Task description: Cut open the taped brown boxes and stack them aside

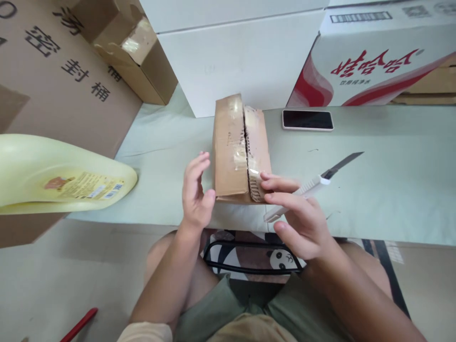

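Note:
A small brown cardboard box point(231, 147) stands in front of me with clear tape on it. Its top is split by a ragged, torn seam running lengthwise. My left hand point(196, 192) is open beside the box's left side, thumb near the front left corner; whether it touches cannot be told. In my right hand point(302, 216) a white utility knife point(309, 186) lies loosely between the fingers, its blade out and pointing away to the right. Fingertips of that hand are at the box's front right corner.
Behind the box are a large white carton point(235, 61) and a red-and-white carton point(370, 66). A phone point(307, 120) lies at right on the pale green cloth point(392, 190). To the left are a yellow bottle point(64, 175) and brown cartons point(96, 109).

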The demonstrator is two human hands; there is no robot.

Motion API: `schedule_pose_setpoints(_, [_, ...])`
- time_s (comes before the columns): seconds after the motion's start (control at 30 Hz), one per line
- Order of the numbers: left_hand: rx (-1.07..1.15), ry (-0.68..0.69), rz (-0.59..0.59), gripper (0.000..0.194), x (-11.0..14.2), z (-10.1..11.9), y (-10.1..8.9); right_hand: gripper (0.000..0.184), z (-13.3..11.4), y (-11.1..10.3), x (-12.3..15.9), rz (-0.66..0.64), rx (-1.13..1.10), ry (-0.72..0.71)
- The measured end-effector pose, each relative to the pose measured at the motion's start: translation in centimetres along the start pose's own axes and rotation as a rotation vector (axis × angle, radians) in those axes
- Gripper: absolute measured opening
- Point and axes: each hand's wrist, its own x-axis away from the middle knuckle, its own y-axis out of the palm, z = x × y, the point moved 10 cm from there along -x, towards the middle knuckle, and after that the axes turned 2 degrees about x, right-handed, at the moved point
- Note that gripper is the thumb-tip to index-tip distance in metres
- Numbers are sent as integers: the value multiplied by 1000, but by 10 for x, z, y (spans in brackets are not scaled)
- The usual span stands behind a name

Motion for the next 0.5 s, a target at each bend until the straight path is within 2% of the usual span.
schedule_pose_setpoints(0.07, [-93, 169, -71, 50, 1, 25, 7, 43, -2, 8, 0, -42, 14, -7])
schedule_pose_setpoints(0.13, [-177, 255, -107, 42, 2, 39, 11, 43, -3, 14, 1, -65, 36, -19])
schedule_pose_setpoints(0.37, [-246, 255, -91, 36, 2, 43, 7, 35, 18, 15, 7, -6, 118, 24])
schedule_pose_setpoints(0.5, [-237, 260, -79, 34, 7, 49, 12, 28, 20, 13, 5, 14, 141, 18])
